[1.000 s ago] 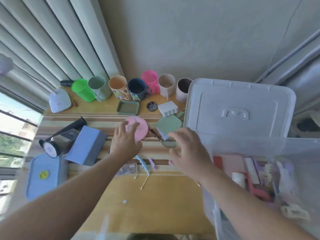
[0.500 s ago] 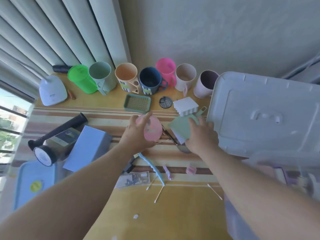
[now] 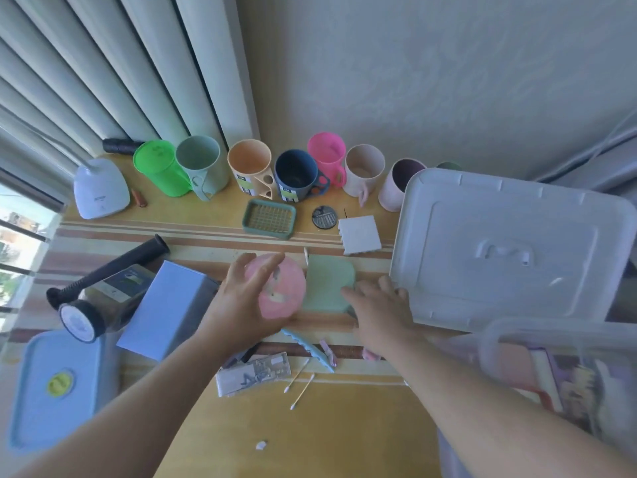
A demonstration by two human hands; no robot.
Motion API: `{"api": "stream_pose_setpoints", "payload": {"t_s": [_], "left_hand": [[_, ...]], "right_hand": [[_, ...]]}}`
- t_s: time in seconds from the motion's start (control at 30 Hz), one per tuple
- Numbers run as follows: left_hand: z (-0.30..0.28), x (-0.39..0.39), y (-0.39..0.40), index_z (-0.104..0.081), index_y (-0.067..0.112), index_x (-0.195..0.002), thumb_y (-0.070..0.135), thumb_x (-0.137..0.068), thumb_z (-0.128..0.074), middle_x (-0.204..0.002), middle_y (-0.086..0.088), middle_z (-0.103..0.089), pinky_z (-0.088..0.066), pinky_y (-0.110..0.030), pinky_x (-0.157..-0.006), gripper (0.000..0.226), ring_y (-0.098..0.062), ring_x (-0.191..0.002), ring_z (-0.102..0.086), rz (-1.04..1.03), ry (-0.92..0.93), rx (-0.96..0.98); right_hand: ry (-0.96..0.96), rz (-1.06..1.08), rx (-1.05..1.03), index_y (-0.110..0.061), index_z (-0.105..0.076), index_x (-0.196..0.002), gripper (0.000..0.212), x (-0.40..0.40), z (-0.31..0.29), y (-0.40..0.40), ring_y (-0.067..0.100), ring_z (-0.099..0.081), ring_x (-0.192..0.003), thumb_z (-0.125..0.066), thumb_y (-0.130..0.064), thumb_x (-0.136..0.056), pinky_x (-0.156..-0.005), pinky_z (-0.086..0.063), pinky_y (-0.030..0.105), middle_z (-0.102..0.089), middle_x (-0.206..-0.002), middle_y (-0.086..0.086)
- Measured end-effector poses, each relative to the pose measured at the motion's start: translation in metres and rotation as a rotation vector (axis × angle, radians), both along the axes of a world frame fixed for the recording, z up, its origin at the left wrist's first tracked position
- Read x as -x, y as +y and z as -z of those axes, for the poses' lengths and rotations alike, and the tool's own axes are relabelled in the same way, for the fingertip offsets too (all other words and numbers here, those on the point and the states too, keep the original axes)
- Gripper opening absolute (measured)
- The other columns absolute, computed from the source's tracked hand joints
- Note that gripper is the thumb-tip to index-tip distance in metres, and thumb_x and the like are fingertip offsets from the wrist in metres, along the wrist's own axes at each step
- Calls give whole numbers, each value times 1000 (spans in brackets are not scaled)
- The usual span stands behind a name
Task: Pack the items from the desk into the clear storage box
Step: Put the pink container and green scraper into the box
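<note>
Pink round plastic disc [image 3: 284, 291] sits gripped in left hand [image 3: 241, 305]; right hand [image 3: 381, 305], fingers spread flat, should pinch the pale green flat plastic board [image 3: 327, 284] beneath its fingertips.

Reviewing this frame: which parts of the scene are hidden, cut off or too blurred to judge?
- Head view: contents of the clear storage box are motion-blurred and cut by the right edge.
- Near edge of the green flat piece is covered by the right hand.
- Part of the pink round disc is behind the left hand; grip unclear.
- A green cup is mostly hidden behind the white lid.
</note>
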State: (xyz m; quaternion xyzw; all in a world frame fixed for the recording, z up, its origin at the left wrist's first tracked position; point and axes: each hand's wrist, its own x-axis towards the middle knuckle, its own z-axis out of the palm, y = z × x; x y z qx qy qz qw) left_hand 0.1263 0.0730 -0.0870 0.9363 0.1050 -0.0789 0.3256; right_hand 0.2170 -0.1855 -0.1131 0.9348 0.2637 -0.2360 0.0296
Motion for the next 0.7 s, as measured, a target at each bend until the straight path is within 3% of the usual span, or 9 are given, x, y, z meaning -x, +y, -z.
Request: {"api": "stream_pose_setpoints", "payload": {"t_s": [0.1,0.17,0.3,0.4,0.57,0.7], "left_hand": [[-9,15,1,-28,52,-152,43,-60,-94,-153,-2,-26,-53,-45,-92,113,-36,-128,-45,2,-53,-28],[-13,23,1,-27,52,-152,42,-59,-95,-153,-1,-26,-49,-40,-94,115,-33,-129,-44,-5,-56,-26],[-17,35,-1,-23,55,-152,45,-58,-97,-155,1,-25,-48,-36,-93,119,-28,-131,-42,-27,-29,2],[-19,40,-3,-23,55,-151,49,-56,-97,-155,-1,-26,-50,-39,-95,121,-29,-132,-42,-32,-30,17],[-31,42,-2,-24,52,-153,45,-58,-96,-154,1,-27,-51,-43,-94,119,-27,-133,-41,-57,-67,-5],[-52,39,-8,-27,52,-152,43,-60,-96,-153,2,-29,-53,-45,-94,116,-29,-132,-44,-83,-127,6]], "right_hand": [[23,105,-86,-28,-35,-150,73,-13,0,1,30,-44,-121,-66,-11,-87,-88,-49,42,-47,-141,1],[54,170,-73,-23,-31,-149,73,-22,-1,5,31,-55,-111,-68,-16,-87,-80,-54,43,-52,-130,5],[31,104,44,-18,-34,-144,70,-29,0,12,30,-60,-96,-71,-25,-86,-71,-54,39,-59,-113,7],[8,61,67,-17,-28,-150,75,-24,-3,13,31,-57,-103,-70,-23,-89,-68,-46,38,-63,-113,9],[2,100,-141,-24,-52,-135,44,-31,-54,7,29,-62,-105,-61,-23,-92,-70,-49,37,-55,-126,0],[34,78,-321,-25,-66,-115,24,-40,-108,-20,23,-60,-99,-57,-20,-93,-77,-53,41,-49,-109,-11]]}}
